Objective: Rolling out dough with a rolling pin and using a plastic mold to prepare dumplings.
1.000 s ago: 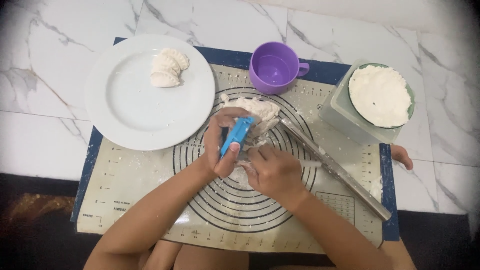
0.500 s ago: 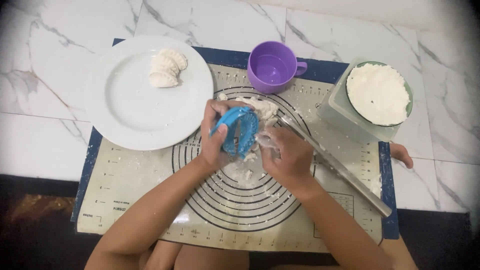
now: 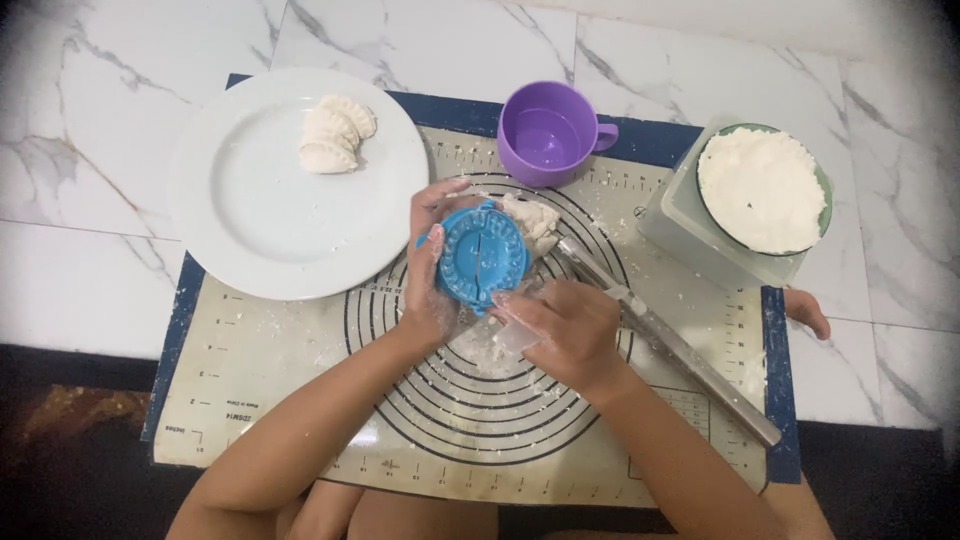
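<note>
My left hand (image 3: 430, 270) grips a round blue dumpling press (image 3: 482, 257), opened flat with its ribbed face up, above the middle of a baking mat (image 3: 260, 400). My right hand (image 3: 560, 330) sits just below and right of the press, floury, fingers curled; whether it holds a thin piece of dough I cannot tell. A lump of dough (image 3: 530, 222) lies on the mat right behind the press. A metal rolling pin (image 3: 670, 345) lies diagonally to the right.
A white plate (image 3: 250, 210) at the left holds three folded dumplings (image 3: 335, 133). A purple cup (image 3: 550, 135) stands at the back. A bowl of white flour (image 3: 765, 188) sits in a clear container at the right. Toes (image 3: 810, 312) show at the mat's right edge.
The blue press went from folded and edge-on to opened flat in my left hand. My right hand moved from the press down to its lower right.
</note>
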